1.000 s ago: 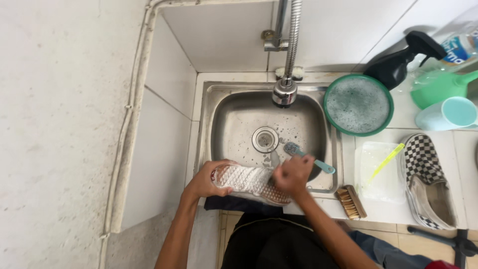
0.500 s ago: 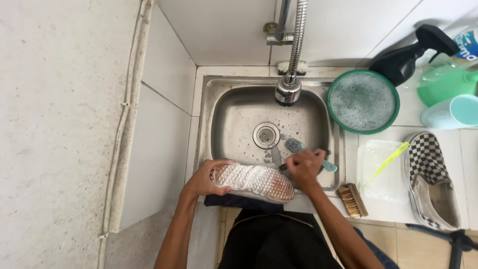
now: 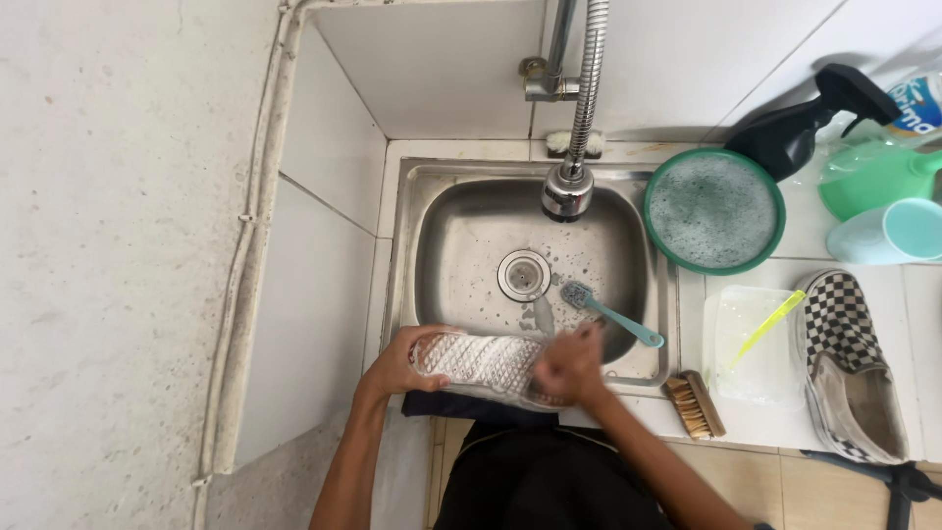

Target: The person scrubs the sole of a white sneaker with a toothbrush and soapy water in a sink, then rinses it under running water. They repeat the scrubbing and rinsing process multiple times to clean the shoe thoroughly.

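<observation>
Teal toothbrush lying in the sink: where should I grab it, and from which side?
Probably by the handle end of the teal toothbrush, coming from the right. It lies slanted on the wall of the sink, bristle head down near the drain, handle tip raised toward the right rim. The right hand is nearest it; the left hand holds the shoe, sole up.

Bright, even light; right hand (image 3: 567, 368) motion-blurred.
</observation>
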